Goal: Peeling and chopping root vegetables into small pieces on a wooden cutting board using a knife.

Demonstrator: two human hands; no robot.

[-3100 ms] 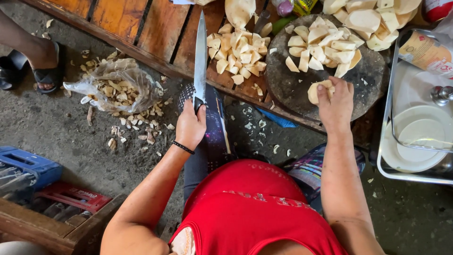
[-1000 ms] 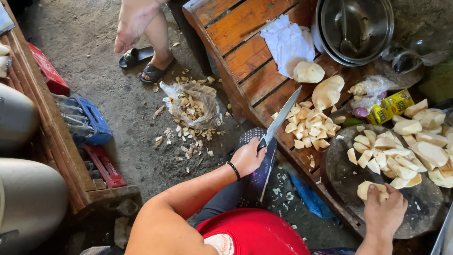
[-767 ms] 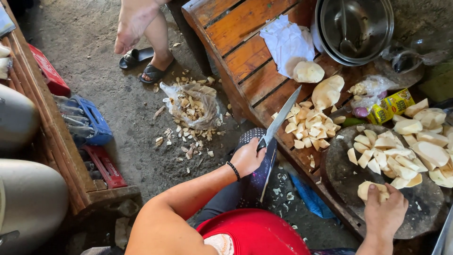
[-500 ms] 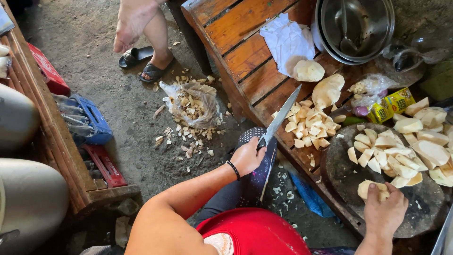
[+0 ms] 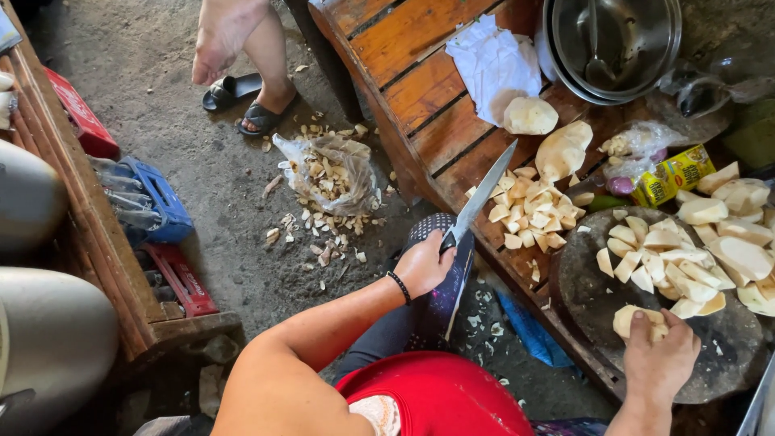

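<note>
At far left, a bag (image 5: 331,173) of peelings is lying on the floor. The left hand (image 5: 421,262) is gripping a knife (image 5: 478,199), blade pointing toward one o'clock over cut pieces (image 5: 533,211). At four o'clock, the right hand (image 5: 660,363) is pressing fingertips onto a pale chunk (image 5: 634,319) lying on the round board (image 5: 593,295).

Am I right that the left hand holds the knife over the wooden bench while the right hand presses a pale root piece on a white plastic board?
Not quite. In the head view the right hand presses the root piece on a dark round chopping block, not white plastic. The left hand does hold the knife over the bench.
</note>
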